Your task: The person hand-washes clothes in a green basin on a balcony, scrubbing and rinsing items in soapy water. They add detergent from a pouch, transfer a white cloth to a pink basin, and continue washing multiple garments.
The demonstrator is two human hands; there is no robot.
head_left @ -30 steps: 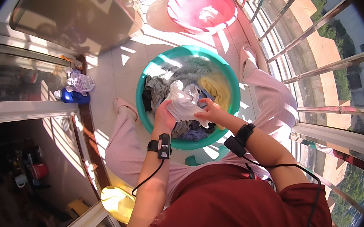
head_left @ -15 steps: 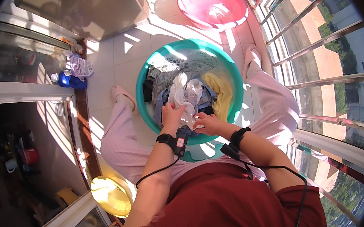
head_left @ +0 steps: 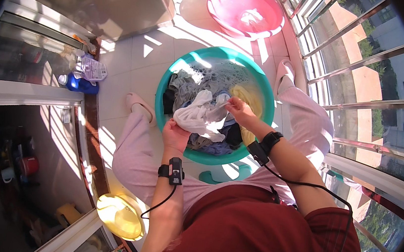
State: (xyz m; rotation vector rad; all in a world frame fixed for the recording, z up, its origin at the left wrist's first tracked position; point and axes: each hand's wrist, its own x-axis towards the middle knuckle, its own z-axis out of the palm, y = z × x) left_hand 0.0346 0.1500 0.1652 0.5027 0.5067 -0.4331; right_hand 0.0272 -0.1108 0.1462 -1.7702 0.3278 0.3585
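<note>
A white garment (head_left: 197, 118) is stretched between my hands above a round green basin (head_left: 158, 130). My left hand (head_left: 176, 135) is closed on its lower left part, near the basin's near left rim. With fingers pinched, my right hand (head_left: 238, 111) grips its upper right edge. Beneath lie soaking clothes: a grey garment (head_left: 182, 86), a yellow cloth (head_left: 251, 99) along the right side, and dark and blue pieces partly covered by the white one. Sudsy water (head_left: 225, 71) fills the far part of the basin.
Beyond stands a pink basin (head_left: 225, 10) with a white cloth (head_left: 252, 17) in it. A blue detergent bottle (head_left: 81, 85) and a clear purplish container (head_left: 94, 70) stand at left. A yellow basin (head_left: 119, 216) is at lower left; a barred window (head_left: 359, 101) runs along the right.
My hands have moved apart, spreading the white garment. The left went left, the right rose up and slightly right. The view has shifted a little.
</note>
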